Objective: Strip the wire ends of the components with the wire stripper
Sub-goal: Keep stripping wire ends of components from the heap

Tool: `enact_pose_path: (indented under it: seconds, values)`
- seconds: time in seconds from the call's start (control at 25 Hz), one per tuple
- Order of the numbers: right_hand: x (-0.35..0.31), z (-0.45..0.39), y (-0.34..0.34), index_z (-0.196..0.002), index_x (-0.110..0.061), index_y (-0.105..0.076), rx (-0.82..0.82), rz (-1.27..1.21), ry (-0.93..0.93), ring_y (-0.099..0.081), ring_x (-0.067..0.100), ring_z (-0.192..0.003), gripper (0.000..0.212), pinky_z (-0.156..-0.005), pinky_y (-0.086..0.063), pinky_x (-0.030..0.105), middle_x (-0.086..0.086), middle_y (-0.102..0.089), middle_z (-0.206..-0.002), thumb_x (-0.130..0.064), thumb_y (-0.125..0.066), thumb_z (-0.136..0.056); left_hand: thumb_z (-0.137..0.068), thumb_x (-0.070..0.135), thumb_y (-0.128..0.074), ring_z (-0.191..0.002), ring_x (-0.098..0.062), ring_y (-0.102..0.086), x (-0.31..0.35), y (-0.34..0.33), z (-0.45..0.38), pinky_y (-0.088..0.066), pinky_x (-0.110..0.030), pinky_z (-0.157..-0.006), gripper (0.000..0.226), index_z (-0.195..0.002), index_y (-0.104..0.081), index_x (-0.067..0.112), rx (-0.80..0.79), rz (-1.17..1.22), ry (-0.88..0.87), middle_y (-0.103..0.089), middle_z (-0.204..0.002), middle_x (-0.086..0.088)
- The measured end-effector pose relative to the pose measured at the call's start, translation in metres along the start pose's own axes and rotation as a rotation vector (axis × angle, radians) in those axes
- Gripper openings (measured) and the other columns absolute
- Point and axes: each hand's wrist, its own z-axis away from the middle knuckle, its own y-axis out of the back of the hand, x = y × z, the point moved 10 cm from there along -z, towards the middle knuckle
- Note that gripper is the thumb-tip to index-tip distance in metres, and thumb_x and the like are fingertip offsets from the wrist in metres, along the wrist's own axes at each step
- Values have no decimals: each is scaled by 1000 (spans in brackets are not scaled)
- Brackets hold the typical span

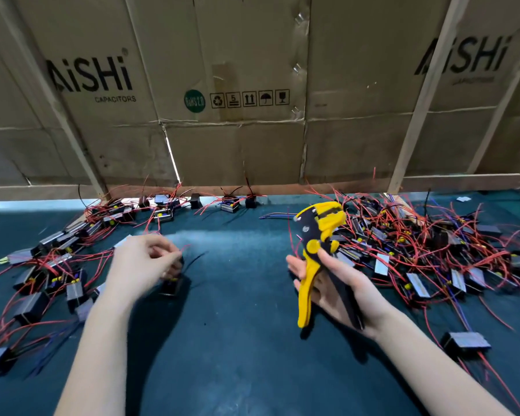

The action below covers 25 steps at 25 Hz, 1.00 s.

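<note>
The wire stripper (pixel 320 256) stands upright, gripped in the right hand (pixel 339 291), while the left hand (pixel 146 262) pinches a blurred component (pixel 171 285) on the desk (pixel 237 340); the right-side heap (pixel 427 247) looks unstripped.

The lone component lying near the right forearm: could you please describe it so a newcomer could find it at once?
Start at the big tangled pile of red-wired components on the right of the green table. Come toward the near edge, beside the right forearm. There a dark boxy component lies alone, apart from the pile.
</note>
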Motion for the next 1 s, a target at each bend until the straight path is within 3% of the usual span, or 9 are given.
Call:
enact_pose_path:
  seconds: [0.12,0.24,0.32,0.36,0.44,0.56,0.76,0.88,1.0]
  values:
    - [-14,-6,28,-81,-10,-71,166,-144,83,-54,28,-127,34,-111,-37,40,18,-60,-121,-41,-72,-68,-89,-6,-63,-65,-25,-72,36,-55,16,-60,-27,-58,14,-101,-65,2,-249,305,-112,-71,-80,-24]
    - [-17,-4,33,-83,-6,-61,182,-11,120,-60,29,-120,39,-106,-41,42,11,-65,-126,-44,-65,-75,-88,-1,-67,-86,-27,-72,68,-111,46,-59,-30,-76,71,-146,-34,23,-519,410,-278,-70,-109,-10]
    - [-20,2,29,-88,-6,-57,154,194,136,-65,33,-113,39,-97,-49,45,16,-66,-122,-45,-61,-82,-85,4,-70,-92,-24,-69,79,-121,55,-55,-29,-83,97,-153,-8,35,-485,376,-423,-59,-127,-1]
    - [-22,7,27,-90,-8,-57,126,259,147,-66,36,-109,38,-93,-53,48,18,-68,-116,-46,-62,-85,-83,6,-69,-94,-21,-67,79,-118,53,-53,-28,-83,99,-153,-6,36,-413,371,-462,-57,-128,1]
    - [-28,15,20,-95,-11,-59,56,294,166,-66,40,-106,38,-89,-53,49,21,-67,-105,-47,-62,-85,-76,8,-65,-96,-16,-61,76,-112,48,-50,-33,-82,89,-149,-19,31,-307,365,-476,-58,-125,3]
    - [-36,24,16,-107,-14,-63,43,443,193,-64,36,-109,32,-91,-53,43,17,-66,-101,-39,-65,-88,-78,12,-73,-100,-11,-60,70,-127,53,-50,-39,-87,64,-135,-46,24,-344,265,-449,-64,-116,9]
    - [-33,28,11,-112,-19,-65,60,708,179,-65,22,-106,32,-97,-51,34,9,-68,-108,-42,-60,-90,-84,16,-75,-78,-7,-65,77,-145,67,-48,-25,-84,7,-92,-75,17,-241,170,-488,-73,-81,7]
    - [-27,27,14,-110,-11,-64,86,708,111,-67,26,-100,46,-98,-49,37,9,-71,-101,-50,-64,-87,-87,22,-73,-70,-7,-61,73,-139,60,-46,-27,-82,10,-78,-75,17,-199,178,-442,-70,-68,10]
    - [-36,26,24,-92,-4,-62,217,724,193,-61,22,-78,43,-86,-48,41,7,-64,-77,-46,-69,-84,-92,20,-66,-58,-7,-57,65,-132,55,-48,-23,-63,8,-92,-74,21,-205,297,-363,-65,-58,7]
